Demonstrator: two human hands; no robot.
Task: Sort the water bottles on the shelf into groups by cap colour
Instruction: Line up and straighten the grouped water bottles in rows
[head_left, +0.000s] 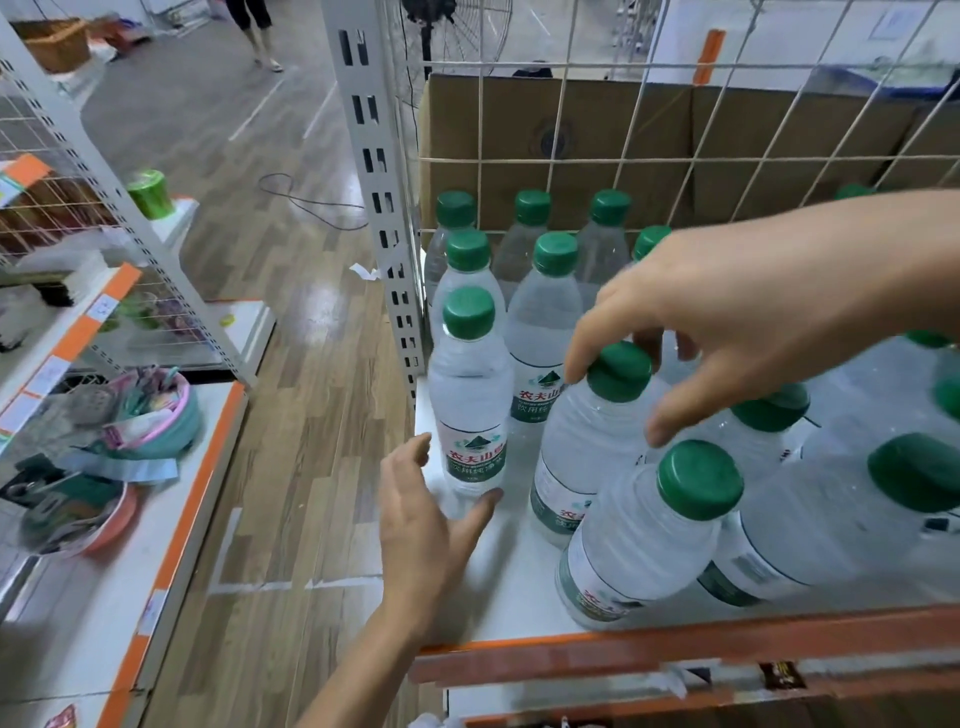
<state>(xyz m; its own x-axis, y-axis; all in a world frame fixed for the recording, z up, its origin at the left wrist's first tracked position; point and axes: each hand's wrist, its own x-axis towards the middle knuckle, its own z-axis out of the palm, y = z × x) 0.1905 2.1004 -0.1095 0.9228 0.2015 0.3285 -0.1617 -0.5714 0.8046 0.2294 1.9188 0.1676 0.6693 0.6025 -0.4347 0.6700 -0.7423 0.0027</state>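
At shelf (498, 597) front, green-capped bottle (592, 441) is straddled, ungripped, by spread right hand (753, 312) fingers (680, 405); left hand (421, 514) splayed; neighbours could be toppled.

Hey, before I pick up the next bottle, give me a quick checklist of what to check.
1. Right hand over the cap of the middle bottle, fingers spread, not gripping yet: ok.
2. Left hand open beside the front-left bottle, holding nothing: ok.
3. Cap colours: every cap in view is green, but the arm hides part of the shelf: cannot tell.
4. Bare shelf at the front left for setting down: ok.
5. Front bottle stands close to the middle one, easy to knock: not ok.
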